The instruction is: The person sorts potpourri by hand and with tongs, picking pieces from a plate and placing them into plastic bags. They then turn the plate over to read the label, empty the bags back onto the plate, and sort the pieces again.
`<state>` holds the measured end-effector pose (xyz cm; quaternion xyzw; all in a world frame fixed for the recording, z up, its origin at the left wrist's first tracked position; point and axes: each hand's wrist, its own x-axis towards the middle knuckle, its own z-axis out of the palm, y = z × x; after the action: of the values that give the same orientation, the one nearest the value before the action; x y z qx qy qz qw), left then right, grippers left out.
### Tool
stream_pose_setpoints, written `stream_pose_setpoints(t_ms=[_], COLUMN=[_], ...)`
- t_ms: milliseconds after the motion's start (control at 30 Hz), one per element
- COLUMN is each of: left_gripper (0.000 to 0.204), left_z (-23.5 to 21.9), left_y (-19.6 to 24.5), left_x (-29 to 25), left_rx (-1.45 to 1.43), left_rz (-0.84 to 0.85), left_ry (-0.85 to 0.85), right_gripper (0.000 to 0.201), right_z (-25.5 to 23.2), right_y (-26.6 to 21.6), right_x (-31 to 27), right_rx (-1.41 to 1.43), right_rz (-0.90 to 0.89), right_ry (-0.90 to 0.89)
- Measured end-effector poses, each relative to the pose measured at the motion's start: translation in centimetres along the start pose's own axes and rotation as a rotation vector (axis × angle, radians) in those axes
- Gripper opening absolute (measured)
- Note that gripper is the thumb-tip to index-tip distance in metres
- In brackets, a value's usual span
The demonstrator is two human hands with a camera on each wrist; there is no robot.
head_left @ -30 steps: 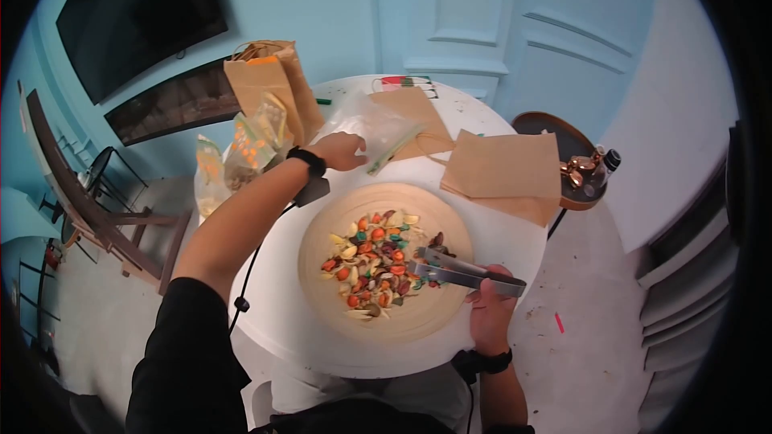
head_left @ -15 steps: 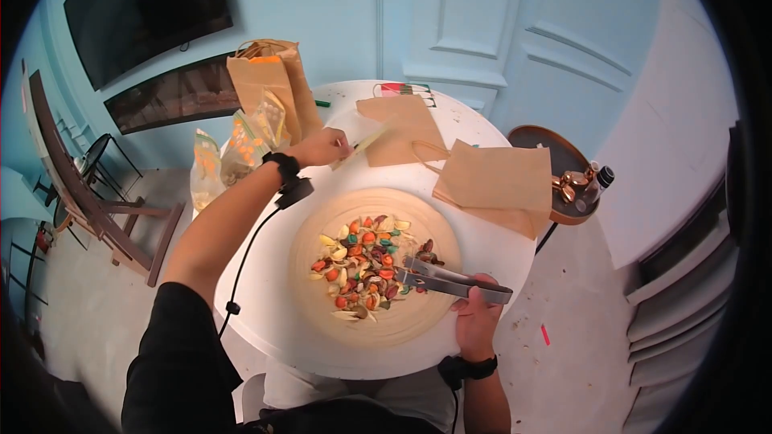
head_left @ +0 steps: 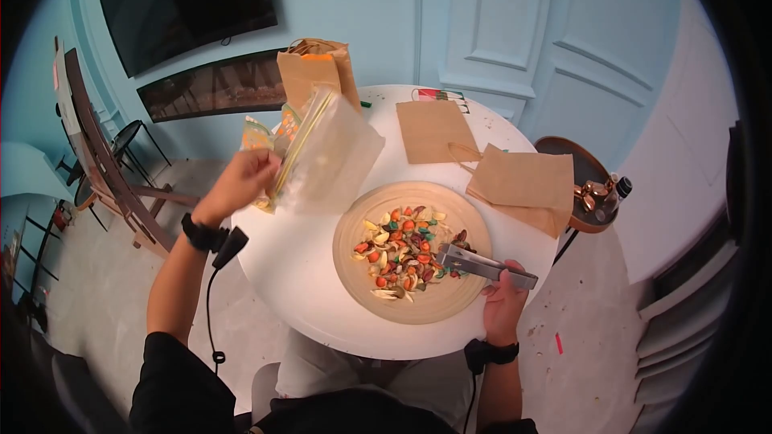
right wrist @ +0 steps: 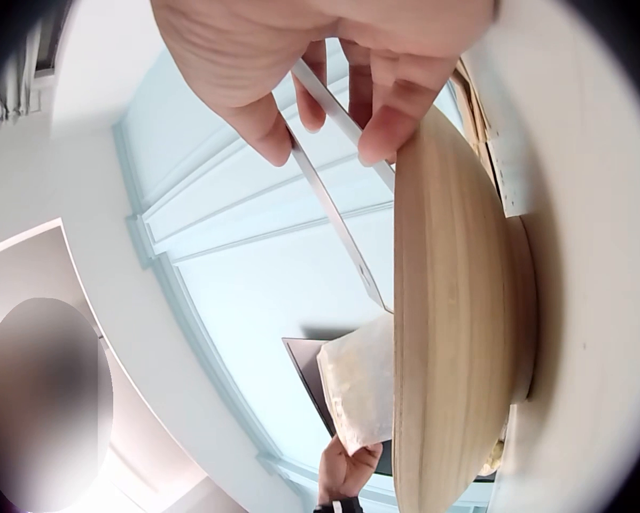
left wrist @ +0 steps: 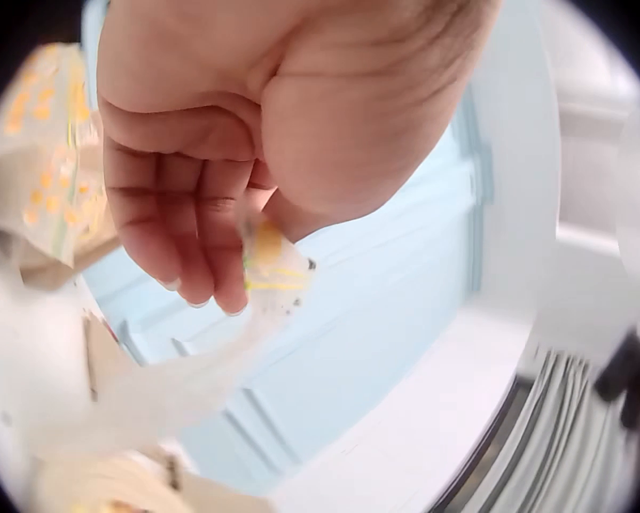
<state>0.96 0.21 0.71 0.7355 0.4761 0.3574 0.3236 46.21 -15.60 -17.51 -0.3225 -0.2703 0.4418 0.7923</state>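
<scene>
My left hand [head_left: 245,183] pinches a clear zip bag [head_left: 342,157] by its zip edge, over the left side of the table. In the left wrist view, a corner of the bag [left wrist: 277,276] shows at the curled fingertips. My right hand [head_left: 505,309] holds metal tongs [head_left: 482,265] between thumb and fingers. Their tips reach over the right part of a round wooden bowl [head_left: 346,261], apart from each other in the right wrist view. Colourful dried potpourri [head_left: 402,249], in orange, yellow, green and dark red pieces, lies in the bowl.
Behind the zip bag stand a brown paper bag [head_left: 315,72] and orange-patterned pouches [head_left: 256,135]. Two flat paper bags lie at the back [head_left: 437,133] and right [head_left: 527,185] of the white table [head_left: 281,265]. A small side tray [head_left: 563,147] bears copper-coloured items and a bottle.
My left hand has drawn the zip bag back from the flat paper bag towards the left and lifted it. The right hand still holds the tongs over the bowl. The head view has shifted.
</scene>
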Motion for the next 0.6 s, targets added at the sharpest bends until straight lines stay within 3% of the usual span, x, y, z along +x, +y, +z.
stream_pose_setpoints(t_ms=[33, 67, 167, 233, 300, 400, 500, 600], left_gripper=[0.015, 0.012, 0.012, 0.009, 0.008, 0.009, 0.009, 0.014], left_z=[0.3, 0.4, 0.7, 2.0, 2.5, 2.6, 2.0, 0.7], left_y=[-0.7, 0.2, 3.1, 3.4, 3.2, 4.4, 3.6, 2.1], left_x=[-1.3, -2.6, -5.9, -7.4, -8.5, -10.2, -10.6, -10.9], left_rx=[0.138, 0.081, 0.445, 0.655, 0.735, 0.720, 0.660, 0.457], left_rz=[0.025, 0.061, 0.152, 0.366, 0.472, 0.372, 0.417, 0.304], left_ry=[0.042, 0.160, 0.303, 0.285, 0.346, 0.471, 0.589, 0.489], right_gripper=[0.030, 0.030, 0.030, 0.030, 0.031, 0.032, 0.035, 0.036], right_z=[-0.1, -0.2, 0.0, -0.1, -0.5, -0.9, 0.5, 1.1], right_y=[0.1, 0.1, 0.2, 0.1, 0.3, 0.3, -0.2, -0.4], right_x=[0.1, 0.2, 0.1, 0.3, 0.4, 0.4, 0.0, -0.1], right_rx=[-0.004, -0.007, 0.005, -0.005, -0.026, -0.021, -0.006, -0.040], right_rz=[-0.005, -0.006, -0.012, -0.012, -0.015, -0.023, -0.016, -0.013], right_ry=[0.009, 0.017, 0.007, -0.017, -0.033, -0.064, -0.003, 0.025])
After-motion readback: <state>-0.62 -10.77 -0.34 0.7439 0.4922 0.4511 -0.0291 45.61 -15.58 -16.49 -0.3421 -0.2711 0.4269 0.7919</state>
